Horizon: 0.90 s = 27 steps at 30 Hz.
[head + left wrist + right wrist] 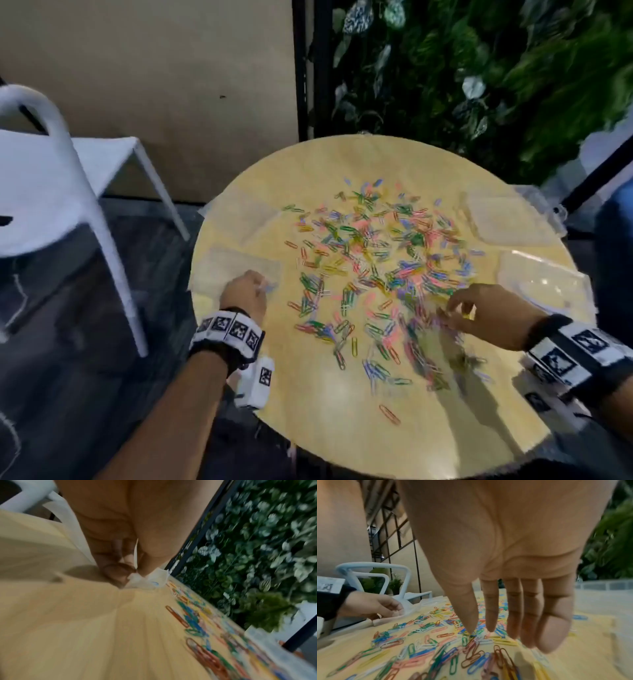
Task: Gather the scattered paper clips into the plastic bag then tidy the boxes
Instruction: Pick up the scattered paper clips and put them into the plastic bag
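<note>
Several coloured paper clips point(376, 253) lie scattered across the middle of a round yellow table point(308, 394). At the table's left edge lies a clear plastic bag point(236, 265). My left hand point(262, 287) pinches the bag's near corner point(147, 581) between thumb and fingers. My right hand point(455, 313) hovers over the clips on the right, palm down. Its fingers point(513, 615) point straight down and the thumb tip touches clips point(426, 642); it holds nothing. Clear plastic boxes stand at the far right point(507, 219) and the near right point(544, 284).
A second flat clear plastic piece point(246, 216) lies at the far left of the table. One orange clip point(389, 414) lies alone near the front edge. A white chair point(51, 178) stands to the left. A plant wall point(479, 68) and black post are behind.
</note>
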{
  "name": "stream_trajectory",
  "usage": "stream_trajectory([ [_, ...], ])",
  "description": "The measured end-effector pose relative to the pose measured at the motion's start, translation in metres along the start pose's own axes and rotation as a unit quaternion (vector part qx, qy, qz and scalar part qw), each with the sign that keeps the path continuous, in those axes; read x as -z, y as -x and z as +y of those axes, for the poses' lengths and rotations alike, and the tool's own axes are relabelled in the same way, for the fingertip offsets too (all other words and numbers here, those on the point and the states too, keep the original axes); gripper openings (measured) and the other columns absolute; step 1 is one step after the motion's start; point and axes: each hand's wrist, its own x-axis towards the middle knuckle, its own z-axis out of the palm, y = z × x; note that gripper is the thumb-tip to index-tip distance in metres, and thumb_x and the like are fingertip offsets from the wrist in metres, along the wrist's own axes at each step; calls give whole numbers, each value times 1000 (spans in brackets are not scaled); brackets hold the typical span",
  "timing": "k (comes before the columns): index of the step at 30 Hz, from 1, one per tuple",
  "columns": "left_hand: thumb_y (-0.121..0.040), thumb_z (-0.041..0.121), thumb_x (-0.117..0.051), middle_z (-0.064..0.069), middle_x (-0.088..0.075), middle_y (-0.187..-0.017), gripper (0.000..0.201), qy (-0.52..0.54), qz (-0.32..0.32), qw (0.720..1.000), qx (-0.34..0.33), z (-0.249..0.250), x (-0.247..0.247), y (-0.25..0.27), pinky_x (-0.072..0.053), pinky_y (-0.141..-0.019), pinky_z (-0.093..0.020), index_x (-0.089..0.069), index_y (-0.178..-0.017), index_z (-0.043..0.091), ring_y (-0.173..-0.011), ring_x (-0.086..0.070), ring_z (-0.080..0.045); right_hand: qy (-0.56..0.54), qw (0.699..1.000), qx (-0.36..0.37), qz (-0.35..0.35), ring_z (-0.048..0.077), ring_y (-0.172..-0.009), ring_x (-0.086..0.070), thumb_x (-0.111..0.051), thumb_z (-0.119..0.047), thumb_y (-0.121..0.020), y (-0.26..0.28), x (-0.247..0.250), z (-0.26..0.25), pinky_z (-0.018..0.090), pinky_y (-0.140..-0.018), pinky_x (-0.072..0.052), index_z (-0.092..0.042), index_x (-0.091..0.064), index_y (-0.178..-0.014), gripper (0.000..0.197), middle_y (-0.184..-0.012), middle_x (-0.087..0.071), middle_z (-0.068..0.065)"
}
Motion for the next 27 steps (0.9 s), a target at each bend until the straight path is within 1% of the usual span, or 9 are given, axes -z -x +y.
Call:
stream_trajectory([
  [4,-93,12,-54,-17,-72,-97,20,124,44,991,-18,-26,2,27,-57,-82,-39,-70,-103,8,-86,-68,-35,9,994,-111,7,27,-113,-56,-62,-56,-81,31,-42,6,32,-90,-46,-23,-41,-139,69,-128,-51,11],
  [8,-84,5,-63,-16,-75,-97,25,175,23,983,-43,-31,5,62,-60,-82,-42,-73,-107,8,-89,-72,-33,-88,985,-149,-10,29,-108,-51,-77,-65,-57,68,-71,-14,31,-89,-42,-20,-50,-128,89,-133,-45,15],
  [10,-85,7,-64,-13,-74,-100,24,159,9,986,-49,-23,2,71,-59,-83,-37,-73,-107,8,-91,-72,-32,-89,988,-124,12,21,-92,-47,-74,-76,-47,75,-75,-27,26,-78,-40,-24,-48,-107,83,-118,-47,8],
  [13,-89,13,-64,-12,-74,-99,13,112,-12,992,-62,-10,-13,69,-59,-76,-33,-73,-97,10,-86,-71,-29,-101,990,-85,41,18,-80,-45,-77,-64,-53,68,-75,-42,26,-64,-38,-24,-40,-93,68,-100,-36,1],
  [17,-88,26,-66,-2,-60,-54,34,51,17,997,-51,8,-29,60,-56,-60,-31,-60,-56,16,-56,-61,-24,-100,991,-33,77,19,-84,-41,-71,-52,-70,45,-72,-47,26,-70,-39,-21,-53,-99,46,-90,-39,-3],
  [19,-86,35,-66,-1,-58,-53,34,31,31,998,-50,18,-29,60,-52,-54,-27,-59,-58,17,-52,-57,-23,-77,993,-22,88,21,-88,-46,-65,-38,-82,33,-68,-50,25,-75,-40,-16,-60,-97,27,-83,-45,-4],
  [22,-84,13,-61,-6,-64,-64,21,0,8,1000,-20,32,-20,58,-60,-61,-33,-61,-63,16,-56,-58,-27,-49,994,-23,92,22,-86,-59,-60,-19,-86,20,-58,-54,26,-77,-48,-13,-72,-100,20,-90,-66,4],
  [24,-84,7,-60,-8,-61,-63,21,3,-13,1000,-17,38,-16,56,-61,-58,-39,-60,-65,16,-53,-58,-28,-37,995,-31,86,21,-75,-50,-60,-23,-87,18,-44,-59,25,-69,-43,-15,-69,-86,13,-81,-56,5],
  [27,-87,2,-60,-13,-60,-64,21,56,-47,997,-28,38,-18,52,-59,-52,-38,-59,-71,15,-50,-57,-27,-79,989,-36,119,19,-58,-45,-61,-24,-88,9,-23,-65,22,-56,-43,-13,-54,-59,32,-62,-48,6],
])
